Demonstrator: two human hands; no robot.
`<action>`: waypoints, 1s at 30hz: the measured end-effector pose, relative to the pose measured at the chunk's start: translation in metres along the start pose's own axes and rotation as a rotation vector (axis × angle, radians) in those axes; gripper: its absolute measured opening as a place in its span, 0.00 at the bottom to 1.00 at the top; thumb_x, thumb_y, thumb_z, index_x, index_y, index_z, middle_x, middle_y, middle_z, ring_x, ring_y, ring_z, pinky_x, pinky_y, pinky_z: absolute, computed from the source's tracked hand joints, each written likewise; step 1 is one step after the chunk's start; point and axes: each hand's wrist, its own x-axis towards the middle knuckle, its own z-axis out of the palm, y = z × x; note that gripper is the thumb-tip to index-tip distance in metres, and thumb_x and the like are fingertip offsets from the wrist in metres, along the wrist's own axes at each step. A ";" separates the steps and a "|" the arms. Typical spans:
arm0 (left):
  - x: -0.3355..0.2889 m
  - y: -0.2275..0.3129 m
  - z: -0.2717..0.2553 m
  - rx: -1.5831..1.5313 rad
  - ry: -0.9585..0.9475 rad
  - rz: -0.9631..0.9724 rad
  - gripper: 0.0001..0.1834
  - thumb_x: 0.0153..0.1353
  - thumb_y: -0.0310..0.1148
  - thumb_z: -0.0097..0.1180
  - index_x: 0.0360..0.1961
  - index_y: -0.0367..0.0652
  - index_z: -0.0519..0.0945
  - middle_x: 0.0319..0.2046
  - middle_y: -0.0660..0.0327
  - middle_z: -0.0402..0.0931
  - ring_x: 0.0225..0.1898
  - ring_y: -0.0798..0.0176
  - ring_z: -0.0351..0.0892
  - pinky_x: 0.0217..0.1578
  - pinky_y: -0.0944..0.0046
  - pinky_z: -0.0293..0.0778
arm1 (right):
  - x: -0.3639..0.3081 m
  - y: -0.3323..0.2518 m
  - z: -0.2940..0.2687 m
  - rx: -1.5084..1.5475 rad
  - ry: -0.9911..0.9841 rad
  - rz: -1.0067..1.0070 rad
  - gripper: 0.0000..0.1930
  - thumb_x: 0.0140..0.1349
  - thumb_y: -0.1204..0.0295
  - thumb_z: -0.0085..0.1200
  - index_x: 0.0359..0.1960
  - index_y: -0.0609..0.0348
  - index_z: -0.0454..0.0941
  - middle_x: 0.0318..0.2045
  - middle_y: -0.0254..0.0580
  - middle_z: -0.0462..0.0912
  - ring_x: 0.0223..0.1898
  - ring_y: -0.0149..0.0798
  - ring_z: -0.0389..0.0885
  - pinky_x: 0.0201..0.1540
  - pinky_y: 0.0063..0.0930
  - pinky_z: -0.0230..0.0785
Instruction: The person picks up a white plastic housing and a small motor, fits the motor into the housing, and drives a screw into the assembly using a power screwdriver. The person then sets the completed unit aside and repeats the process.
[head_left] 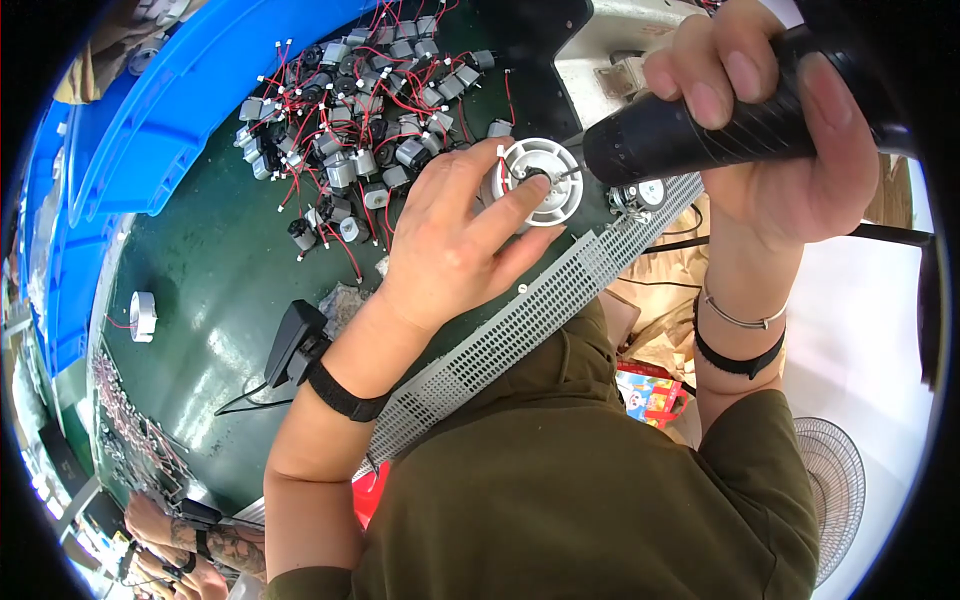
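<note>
Head view: white housing [546, 157] sits at the near edge of the green table [205, 375], just beyond the perforated strip [490, 372]; cannot tell whether it rests or is held up. Left hand [455, 230] grips it, index fingertip inside the rim. Right hand [795, 200] is wrapped around the black driver [680, 140], bit pointing into the housing.

Around: heap of motors [340, 172] with red leads crowds the left hand's far side; a loose screw [522, 288] lies near the strip. Black device [296, 342] stands beside the left wrist. Farther left: a white ring [143, 317], blue bin [150, 130].

Obscured: left hand covers part of the housing; bit's contact point unclear; driver's rear is lost in the dark rim. Co-worker's hands [150, 520], lower left, are too small to read.
</note>
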 end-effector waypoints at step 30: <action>0.001 -0.001 0.002 0.028 0.024 0.043 0.19 0.40 0.36 0.68 0.36 0.47 0.80 0.42 0.55 0.72 0.33 0.55 0.73 0.33 0.60 0.72 | -0.004 0.000 0.007 -0.052 -0.084 0.145 0.22 0.56 0.70 0.57 0.46 0.65 0.60 0.20 0.36 0.70 0.19 0.34 0.73 0.28 0.29 0.69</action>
